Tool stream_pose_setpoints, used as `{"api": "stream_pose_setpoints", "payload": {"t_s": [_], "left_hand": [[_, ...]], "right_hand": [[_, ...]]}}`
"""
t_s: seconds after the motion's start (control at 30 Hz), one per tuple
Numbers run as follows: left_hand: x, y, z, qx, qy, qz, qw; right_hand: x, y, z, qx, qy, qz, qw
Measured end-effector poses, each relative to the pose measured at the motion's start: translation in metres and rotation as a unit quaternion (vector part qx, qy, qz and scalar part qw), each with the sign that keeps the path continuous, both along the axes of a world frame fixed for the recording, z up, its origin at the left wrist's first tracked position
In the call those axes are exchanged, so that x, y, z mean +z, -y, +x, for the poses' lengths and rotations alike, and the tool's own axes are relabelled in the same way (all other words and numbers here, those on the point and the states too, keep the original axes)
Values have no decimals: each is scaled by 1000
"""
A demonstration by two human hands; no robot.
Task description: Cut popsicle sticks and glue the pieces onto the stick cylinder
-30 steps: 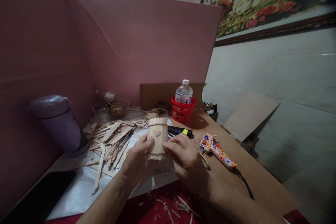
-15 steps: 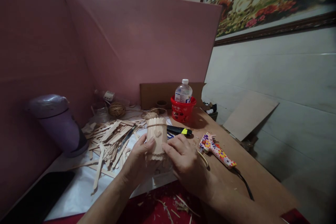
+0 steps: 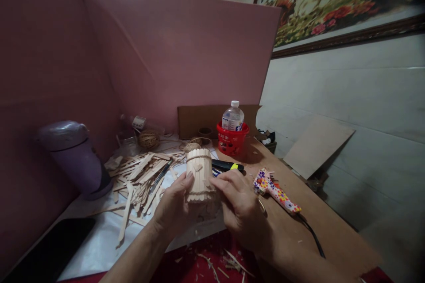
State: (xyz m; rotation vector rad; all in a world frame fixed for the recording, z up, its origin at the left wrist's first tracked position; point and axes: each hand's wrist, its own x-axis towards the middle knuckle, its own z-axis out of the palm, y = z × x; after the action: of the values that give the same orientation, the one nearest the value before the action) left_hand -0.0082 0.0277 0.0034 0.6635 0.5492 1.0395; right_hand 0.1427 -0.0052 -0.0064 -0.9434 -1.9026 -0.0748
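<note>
A small craft-stick holder point(image 3: 201, 181), made of upright sticks side by side, is held up in front of me. Twine circles it near the top and again near the bottom. A little wooden heart point(image 3: 198, 168) shows on its front, tilted. Around the holder's left side my left hand point(image 3: 174, 196) is closed, thumb on the front. My right hand point(image 3: 237, 203) is pinched at the lower right, its fingertips against a small pale wooden piece point(image 3: 207, 183) on the front; that piece's shape is partly hidden. The hand covers the holder's right edge.
Loose craft sticks point(image 3: 142, 177) are heaped left on white paper. A purple flask point(image 3: 78, 159) and a dark flat object point(image 3: 49, 247) stand farther left. Behind are a twine ball point(image 3: 148, 139) and a red bucket point(image 3: 232, 141) with a bottle. A utility knife point(image 3: 227, 166) and flowered glue gun point(image 3: 275, 192) lie right.
The holder has turned slightly, so the heart sits farther left and tilted. My right fingers have shifted a little right, and a pale piece shows at their tips.
</note>
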Motion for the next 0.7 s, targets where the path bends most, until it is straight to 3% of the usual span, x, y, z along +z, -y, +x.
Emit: {"api": "stream_pose_setpoints", "payload": {"t_s": [0.23,0.7], "left_hand": [[-1,2,-1,-2,-7,7,1000],[-2,2,1,10,-21,22,1000]], "right_hand": [[-5,3,-2,10,58,-7,998],[-5,0,-1,12,70,-1,997]]}}
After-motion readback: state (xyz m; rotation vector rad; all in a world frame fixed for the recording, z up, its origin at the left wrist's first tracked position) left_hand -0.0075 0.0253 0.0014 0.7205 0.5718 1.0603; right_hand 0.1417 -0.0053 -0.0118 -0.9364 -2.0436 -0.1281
